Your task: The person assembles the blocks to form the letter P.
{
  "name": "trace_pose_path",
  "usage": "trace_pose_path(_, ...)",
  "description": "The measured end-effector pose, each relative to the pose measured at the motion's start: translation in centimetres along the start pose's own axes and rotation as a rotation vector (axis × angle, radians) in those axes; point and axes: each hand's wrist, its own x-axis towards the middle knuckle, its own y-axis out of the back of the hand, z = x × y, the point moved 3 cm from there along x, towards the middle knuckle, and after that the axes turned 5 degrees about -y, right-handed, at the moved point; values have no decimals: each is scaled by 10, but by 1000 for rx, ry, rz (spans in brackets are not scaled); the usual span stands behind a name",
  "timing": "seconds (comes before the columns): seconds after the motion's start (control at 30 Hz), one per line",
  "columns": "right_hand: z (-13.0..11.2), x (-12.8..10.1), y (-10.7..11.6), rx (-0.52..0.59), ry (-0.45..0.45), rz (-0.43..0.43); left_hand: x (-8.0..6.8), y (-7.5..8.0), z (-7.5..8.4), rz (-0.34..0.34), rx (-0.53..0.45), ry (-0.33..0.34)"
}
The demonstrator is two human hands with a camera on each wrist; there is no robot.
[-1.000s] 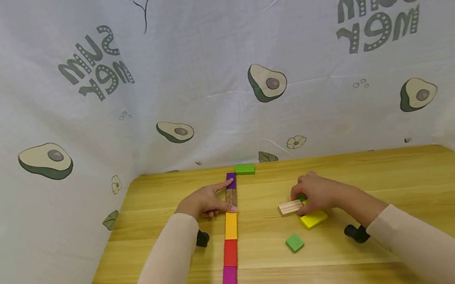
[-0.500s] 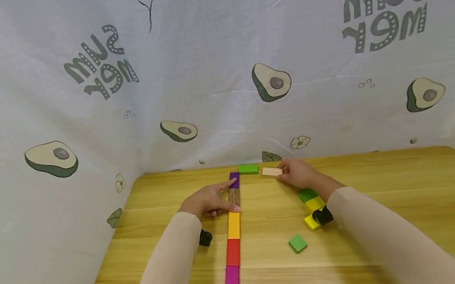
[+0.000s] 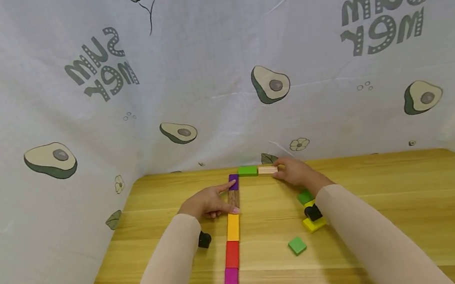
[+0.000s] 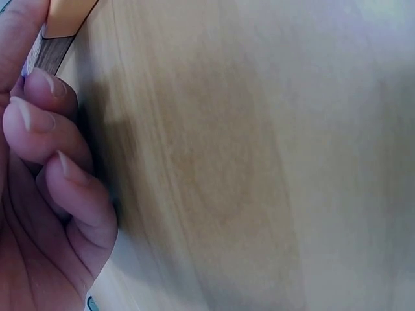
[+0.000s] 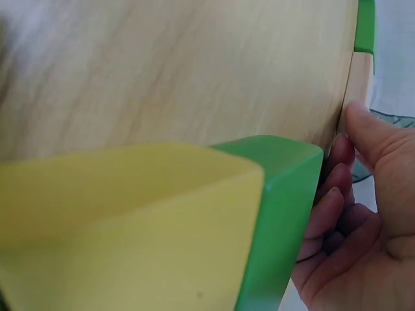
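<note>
Resting on a light wooden table (image 3: 402,202) walled on three sides by white avocado-print cloth (image 3: 213,63), the left hand (image 3: 208,202) lies along a line of flat coloured blocks (image 3: 231,235), forefinger out to the purple far end, the other fingers loosely curled with nothing gripped. The right hand (image 3: 297,173) pinches a pale natural-wood block (image 3: 267,170) against the table at the far edge, end-on and touching a green rectangular block (image 3: 247,171). Stacked green and yellow blocks (image 3: 310,211) and a small green square block (image 3: 297,245) sit near the right forearm.

Bright, even light; wrist views blurred, head view edge-warped.
</note>
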Motion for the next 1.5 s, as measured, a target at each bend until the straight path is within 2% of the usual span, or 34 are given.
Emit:
trace_pose_path(0.23, 1, 2, -2, -12, -12, -9, 2, -3, -2, -7, 0, -5)
trace_pose_path(0.67, -3, -1, 1, -45, 20, -6, 1, -2, 1, 1, -15, 14)
trace_pose_path(1.5, -1, 6, 0, -19, 18, -8, -1, 1, 2, -3, -17, 13)
